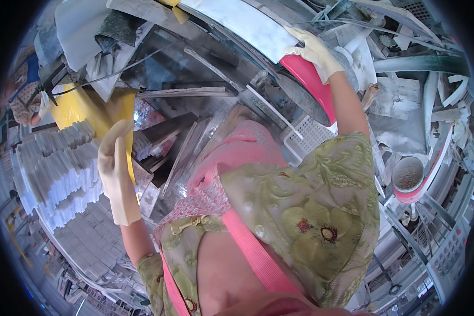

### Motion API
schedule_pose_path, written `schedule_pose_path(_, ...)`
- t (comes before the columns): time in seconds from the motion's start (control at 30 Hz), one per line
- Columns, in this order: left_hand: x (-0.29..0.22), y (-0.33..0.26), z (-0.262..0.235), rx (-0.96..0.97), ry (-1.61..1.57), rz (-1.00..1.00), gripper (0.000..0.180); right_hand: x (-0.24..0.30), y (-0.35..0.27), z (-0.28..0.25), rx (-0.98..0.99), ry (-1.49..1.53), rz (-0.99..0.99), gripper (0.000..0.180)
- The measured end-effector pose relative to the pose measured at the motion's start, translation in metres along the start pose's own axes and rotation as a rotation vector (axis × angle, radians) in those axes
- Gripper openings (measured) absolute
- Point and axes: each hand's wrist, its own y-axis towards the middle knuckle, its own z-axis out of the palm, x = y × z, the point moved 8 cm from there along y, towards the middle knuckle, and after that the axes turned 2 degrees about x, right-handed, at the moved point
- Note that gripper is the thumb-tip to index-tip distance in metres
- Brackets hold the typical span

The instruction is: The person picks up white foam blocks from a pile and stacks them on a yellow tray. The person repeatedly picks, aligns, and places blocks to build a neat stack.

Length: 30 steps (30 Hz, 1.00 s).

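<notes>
Gloves cover both hands: the right hand [313, 50] reaches up, its fingers curled over the edge of a pale speckled slab [242, 23] that lies on the machine above a red guard [310, 84] and a grey circular blade [300, 97] (the thumb side is hidden). The left hand [116, 158] hangs free with its fingers straight and held together, grasping nothing, just beside a stack of white cut tiles [58, 168] and a yellow bin [89, 108].

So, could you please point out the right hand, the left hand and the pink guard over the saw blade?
right hand [315, 51], head view, back of the glove.
left hand [116, 168], head view, back of the glove.
pink guard [310, 84], head view, its curved outer face.
</notes>
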Motion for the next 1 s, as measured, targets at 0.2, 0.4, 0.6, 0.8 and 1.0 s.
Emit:
schedule_pose_path(0.2,-0.015,0.015,0.049,0.115,-0.055,0.021,0.029,0.039,-0.014,-0.022,0.040,-0.216,-0.129,0.084)
schedule_pose_path(0.4,-0.008,0.021,0.100,0.264,-0.088,-0.011,0.028,0.097,-0.033,0.020,0.026,-0.658,-0.191,0.078)
schedule_pose_path(0.6,0.012,0.025,0.198,0.650,-0.266,-0.065,0.033,0.107,-0.025,0.016,-0.167,-0.772,-0.207,0.048)
schedule_pose_path(0.8,0.017,0.041,0.276,0.762,-0.591,-0.252,0.057,0.149,-0.038,-0.019,-0.247,-0.481,-0.073,0.017)
schedule_pose_path(1.0,0.060,0.075,0.239,0.345,-0.254,-0.145,0.042,0.249,-0.046,0.017,-0.332,-0.285,-0.713,0.042)
